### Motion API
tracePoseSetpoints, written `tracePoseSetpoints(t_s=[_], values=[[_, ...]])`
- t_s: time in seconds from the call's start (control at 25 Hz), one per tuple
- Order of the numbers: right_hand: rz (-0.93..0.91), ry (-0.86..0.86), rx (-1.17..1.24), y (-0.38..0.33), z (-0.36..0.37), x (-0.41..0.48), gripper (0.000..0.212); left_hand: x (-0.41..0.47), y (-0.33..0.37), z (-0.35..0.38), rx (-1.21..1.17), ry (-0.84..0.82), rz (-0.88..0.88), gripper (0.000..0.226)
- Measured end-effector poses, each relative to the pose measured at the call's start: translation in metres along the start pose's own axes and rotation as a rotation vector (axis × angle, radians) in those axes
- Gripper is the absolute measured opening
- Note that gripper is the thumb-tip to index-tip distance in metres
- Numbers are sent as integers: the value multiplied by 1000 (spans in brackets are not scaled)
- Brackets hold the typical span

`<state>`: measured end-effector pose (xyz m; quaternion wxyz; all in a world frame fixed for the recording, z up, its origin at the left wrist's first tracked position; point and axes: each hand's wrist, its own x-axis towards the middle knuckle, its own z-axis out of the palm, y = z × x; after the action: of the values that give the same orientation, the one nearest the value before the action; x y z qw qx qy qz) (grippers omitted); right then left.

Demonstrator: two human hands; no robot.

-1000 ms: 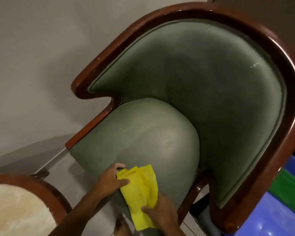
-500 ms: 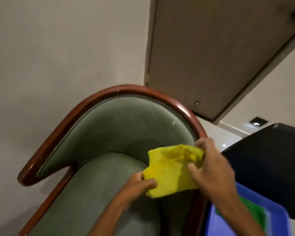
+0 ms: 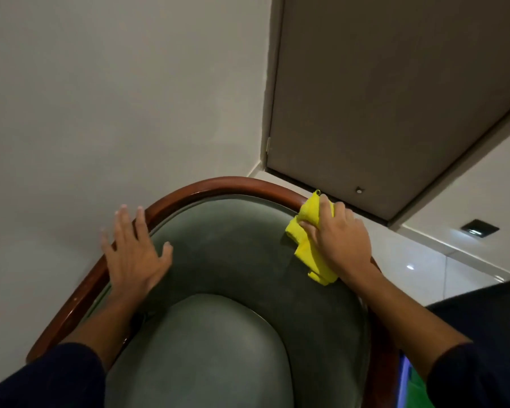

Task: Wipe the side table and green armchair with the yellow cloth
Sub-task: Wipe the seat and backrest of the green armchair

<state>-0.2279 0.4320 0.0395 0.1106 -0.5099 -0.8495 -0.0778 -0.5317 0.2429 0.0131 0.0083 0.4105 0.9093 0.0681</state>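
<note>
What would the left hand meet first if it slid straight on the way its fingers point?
The left hand already lies on the armchair's wooden rim; straight on, it probably meets the pale wall behind, though depth is unclear.

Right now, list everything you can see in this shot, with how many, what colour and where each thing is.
green armchair: one, green upholstery with a brown wooden rim, centre, against the wall
yellow cloth: one, yellow, on the chair's upper right rim and backrest, under the right hand
wall: one, off-white, behind the chair
door: one, grey-brown, upper right, behind the chair
floor socket: one, dark, on the pale floor at right
blue and green item: one, partly seen, bottom right edge, cannot tell what it is
left hand: one, open, flat on the chair's left rim and backrest
right hand: one, pressing the cloth to the chair
</note>
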Motion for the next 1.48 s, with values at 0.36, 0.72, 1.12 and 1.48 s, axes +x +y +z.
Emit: tracePoseSetpoints(t_s=[0.36, 0.72, 1.12, 1.48], values=[[-666, 228, 126, -193, 77, 62, 59, 2, -31, 13, -137, -97, -27, 98], [-1098, 214, -125, -186, 131, 1, 66, 2, -40, 25, -171, -27, 11, 99], [-247, -132, -146, -4, 4, -120, 62, -92, -73, 8, 145, -301, 88, 108], [181, -683, 349, -56, -88, -293, 12, -340, 77, -21, -951, -1376, -375, 82]])
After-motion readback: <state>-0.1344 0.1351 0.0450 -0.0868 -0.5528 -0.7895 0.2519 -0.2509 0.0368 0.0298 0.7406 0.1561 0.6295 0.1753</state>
